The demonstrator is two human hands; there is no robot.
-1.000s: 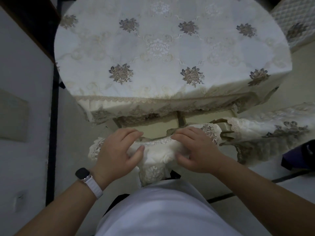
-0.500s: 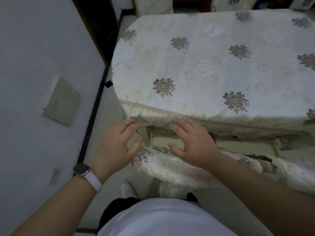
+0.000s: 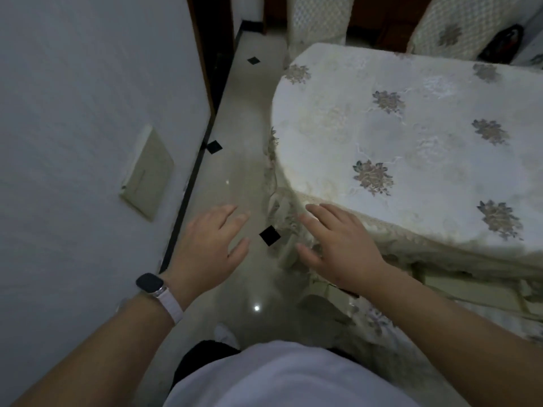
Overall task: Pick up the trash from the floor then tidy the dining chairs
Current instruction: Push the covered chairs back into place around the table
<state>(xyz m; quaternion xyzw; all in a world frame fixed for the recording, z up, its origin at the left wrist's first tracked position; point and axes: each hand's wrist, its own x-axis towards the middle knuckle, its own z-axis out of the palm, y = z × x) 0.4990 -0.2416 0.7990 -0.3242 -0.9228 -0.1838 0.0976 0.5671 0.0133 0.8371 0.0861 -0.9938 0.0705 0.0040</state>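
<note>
The left hand (image 3: 211,245) and right hand (image 3: 338,248), empty with fingers spread, hover apart above the tiled floor (image 3: 235,177) by the cloth-draped worktop (image 3: 411,142). A covered dining chair (image 3: 377,318) sits tucked under its near edge; two more chairs (image 3: 320,19) stand beyond.

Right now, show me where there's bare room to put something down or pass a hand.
Free: the floor strip between wall and table, up to the far chair. The table's top in view bears only its cloth. Crowded: lower right, where a covered chair sits by the table's hanging cloth.
</note>
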